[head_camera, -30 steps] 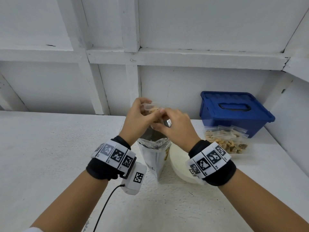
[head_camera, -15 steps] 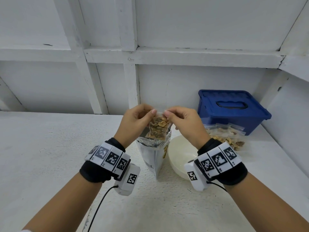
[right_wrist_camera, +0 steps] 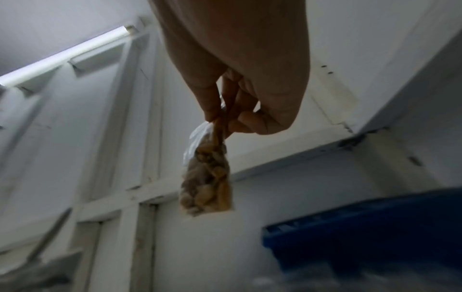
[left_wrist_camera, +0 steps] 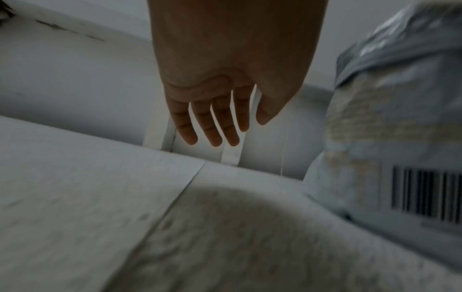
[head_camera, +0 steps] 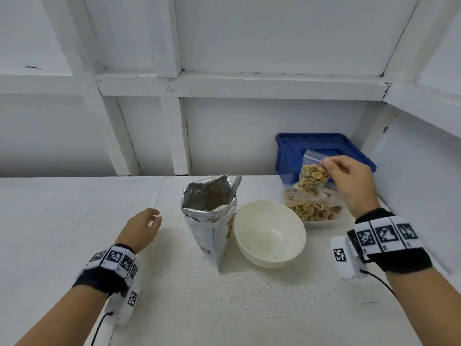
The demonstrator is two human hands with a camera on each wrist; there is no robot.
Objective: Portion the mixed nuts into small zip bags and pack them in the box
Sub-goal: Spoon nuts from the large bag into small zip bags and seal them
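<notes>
My right hand pinches a small zip bag of nuts by its upper edge and holds it in the air over a pile of filled zip bags, in front of the closed blue box. In the right wrist view the zip bag hangs from the fingers. A foil nut pouch stands open at the table's middle with a spoon handle sticking out. My left hand hovers left of the pouch with relaxed fingers, holding nothing.
An empty white bowl sits between the pouch and the filled bags. The white table runs to a white framed wall at the back and a side wall on the right. The pouch is close on my left hand's right.
Both hands held the zip bag over the pouch before. The left hand has let go and dropped left and down; the right hand has carried the bag right, toward the blue box.
</notes>
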